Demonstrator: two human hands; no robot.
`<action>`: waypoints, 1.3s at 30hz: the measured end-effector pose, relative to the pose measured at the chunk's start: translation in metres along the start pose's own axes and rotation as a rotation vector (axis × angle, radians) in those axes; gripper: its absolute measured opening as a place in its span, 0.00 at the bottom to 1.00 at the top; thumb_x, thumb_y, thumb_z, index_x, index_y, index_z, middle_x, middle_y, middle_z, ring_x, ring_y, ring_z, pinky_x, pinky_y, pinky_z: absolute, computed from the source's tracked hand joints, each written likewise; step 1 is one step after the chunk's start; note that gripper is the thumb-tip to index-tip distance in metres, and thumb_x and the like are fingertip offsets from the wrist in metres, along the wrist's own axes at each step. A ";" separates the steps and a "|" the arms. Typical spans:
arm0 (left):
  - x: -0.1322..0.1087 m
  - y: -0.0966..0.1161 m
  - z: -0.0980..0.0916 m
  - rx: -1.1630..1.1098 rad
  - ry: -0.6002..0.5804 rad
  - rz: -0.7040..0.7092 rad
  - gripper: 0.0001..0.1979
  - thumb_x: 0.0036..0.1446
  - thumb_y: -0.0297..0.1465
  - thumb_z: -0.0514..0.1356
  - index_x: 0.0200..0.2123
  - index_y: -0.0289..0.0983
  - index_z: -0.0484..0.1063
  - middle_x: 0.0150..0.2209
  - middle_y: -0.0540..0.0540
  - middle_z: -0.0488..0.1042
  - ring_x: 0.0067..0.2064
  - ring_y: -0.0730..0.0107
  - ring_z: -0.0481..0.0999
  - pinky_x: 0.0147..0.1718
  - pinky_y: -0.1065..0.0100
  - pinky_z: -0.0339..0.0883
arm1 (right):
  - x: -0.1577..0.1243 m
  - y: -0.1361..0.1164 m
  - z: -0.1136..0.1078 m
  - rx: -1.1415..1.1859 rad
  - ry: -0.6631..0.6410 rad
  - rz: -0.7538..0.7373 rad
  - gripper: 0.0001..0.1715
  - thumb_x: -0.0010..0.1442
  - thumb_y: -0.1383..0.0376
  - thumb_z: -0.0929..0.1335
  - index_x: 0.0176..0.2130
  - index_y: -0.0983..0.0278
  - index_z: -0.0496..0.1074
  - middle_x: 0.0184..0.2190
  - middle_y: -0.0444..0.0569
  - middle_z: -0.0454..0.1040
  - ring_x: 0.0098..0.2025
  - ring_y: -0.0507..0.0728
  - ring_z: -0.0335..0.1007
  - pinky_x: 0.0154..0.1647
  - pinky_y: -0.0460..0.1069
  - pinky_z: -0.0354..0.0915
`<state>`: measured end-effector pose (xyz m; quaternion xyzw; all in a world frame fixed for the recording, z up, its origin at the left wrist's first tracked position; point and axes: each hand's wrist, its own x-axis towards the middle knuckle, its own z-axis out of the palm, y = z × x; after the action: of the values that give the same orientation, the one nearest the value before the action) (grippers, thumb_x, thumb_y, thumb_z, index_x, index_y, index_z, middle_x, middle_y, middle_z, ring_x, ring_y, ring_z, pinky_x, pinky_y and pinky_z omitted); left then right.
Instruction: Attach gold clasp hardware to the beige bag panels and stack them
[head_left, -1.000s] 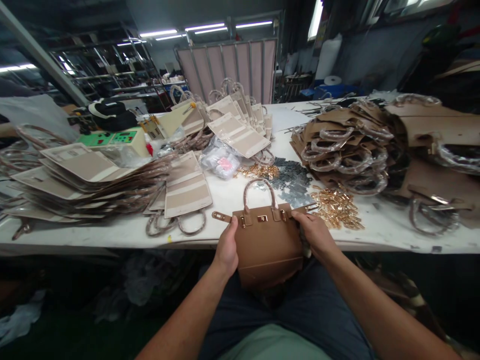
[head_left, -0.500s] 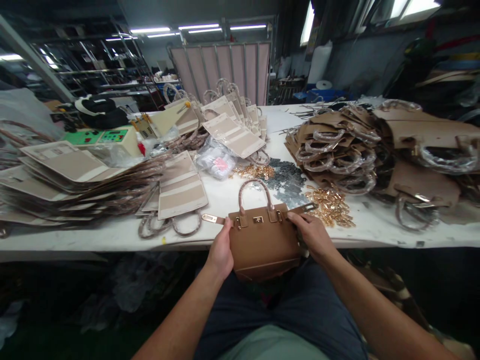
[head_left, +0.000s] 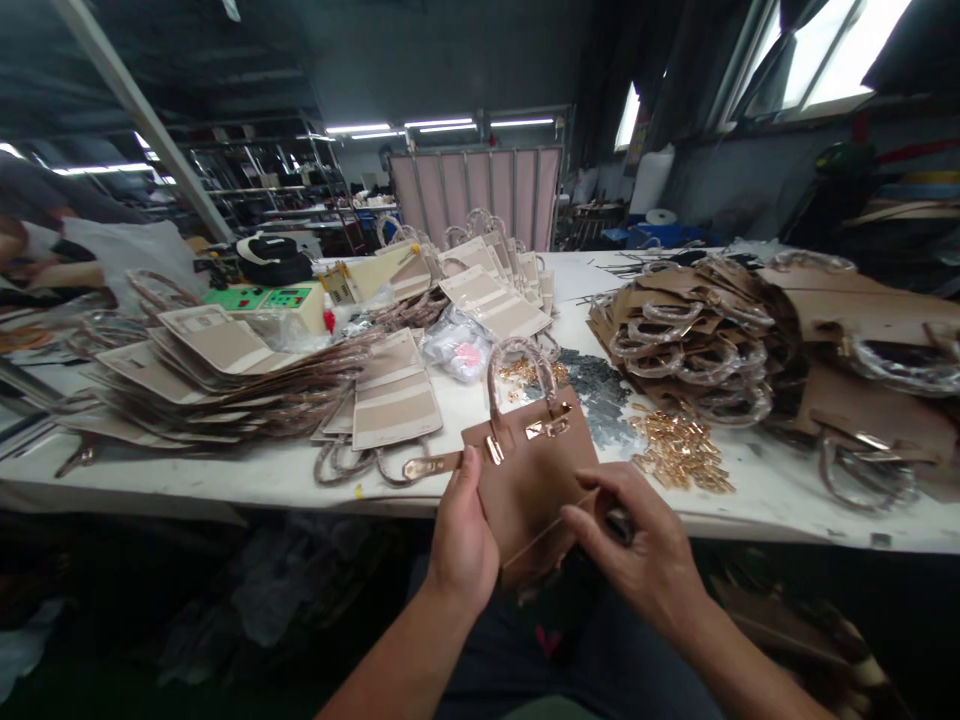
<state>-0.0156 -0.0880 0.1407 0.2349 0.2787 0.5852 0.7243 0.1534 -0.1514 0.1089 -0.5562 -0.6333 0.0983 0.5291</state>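
A brown handbag front (head_left: pixel 529 490) is tilted above the table's near edge, its plastic-wrapped handle standing up and gold fittings along its top. My left hand (head_left: pixel 465 545) is closed on its left side, thumb on the front. Past that thumb a strap (head_left: pixel 431 466) with a gold metal end sticks out to the left. My right hand (head_left: pixel 637 540) is at the lower right edge, thumb and fingers pinching a brown leather part of the bag that the fingers partly hide. Loose gold metal pieces (head_left: pixel 684 448) lie on the table just beyond my right hand.
Stacked beige-lined panels (head_left: pixel 217 375) cover the left side of the white table (head_left: pixel 300 492). Brown bag pieces with wrapped handles (head_left: pixel 679 335) are heaped at right. Dark grey pieces (head_left: pixel 596 390) lie mid-table. Behind stands a machine with green panels (head_left: pixel 259 298). Another person's arm (head_left: pixel 56 275) shows far left.
The bag has tilted, its right side lower. My right hand has gone from the upper right corner down to the lower right edge. My view has tipped up and swung left.
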 end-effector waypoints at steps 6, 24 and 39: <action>-0.053 0.014 0.039 0.074 -0.200 0.032 0.32 0.55 0.40 0.74 0.62 0.43 0.73 0.62 0.41 0.76 0.67 0.41 0.71 0.66 0.50 0.66 | 0.022 -0.065 0.017 -0.033 -0.033 -0.182 0.35 0.66 0.58 0.72 0.69 0.55 0.63 0.58 0.57 0.71 0.49 0.65 0.76 0.42 0.55 0.76; -0.031 0.059 0.000 0.373 -0.153 0.426 0.42 0.48 0.36 0.78 0.66 0.43 0.70 0.64 0.38 0.72 0.67 0.44 0.68 0.67 0.54 0.62 | 0.074 -0.028 -0.127 0.281 -0.171 0.372 0.25 0.49 0.50 0.83 0.44 0.57 0.84 0.35 0.54 0.82 0.31 0.63 0.76 0.27 0.52 0.68; -0.014 -0.087 -0.136 0.178 -0.202 -0.537 0.40 0.42 0.39 0.81 0.60 0.36 0.79 0.52 0.35 0.82 0.50 0.49 0.82 0.49 0.58 0.73 | 0.075 0.088 -0.012 0.074 -1.001 0.532 0.28 0.57 0.61 0.70 0.56 0.62 0.81 0.28 0.43 0.68 0.28 0.53 0.58 0.28 0.48 0.54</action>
<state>-0.0480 -0.1178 -0.0150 0.2723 0.3075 0.3199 0.8538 0.2296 -0.0645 0.0932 -0.5632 -0.6409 0.5021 0.1408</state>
